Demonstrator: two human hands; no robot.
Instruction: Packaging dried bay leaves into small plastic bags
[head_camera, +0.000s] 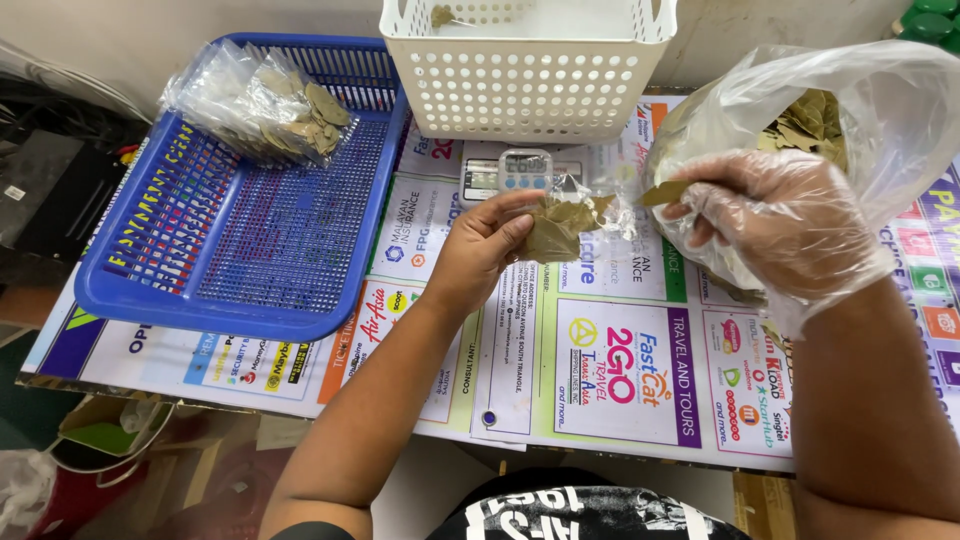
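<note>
left hand (480, 245), bare, palm up, pinches a small clear packet of bay leaves (562, 225); gloved right hand (775, 225) pinches one bay leaf (664, 192) toward its mouth.

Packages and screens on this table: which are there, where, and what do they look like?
Small clear pouch: in the left hand, holding dry leaves.
Large clear bag: far right, behind the gloved right hand.
Filled pouches: piled in the blue tray.
Small scale: centre, grey screen.
Printed sheet: covering the table, many colours.

Bare left hand (480, 250), clear plastic glove on right hand (780, 235), black white-lettered shirt (590, 515).
</note>
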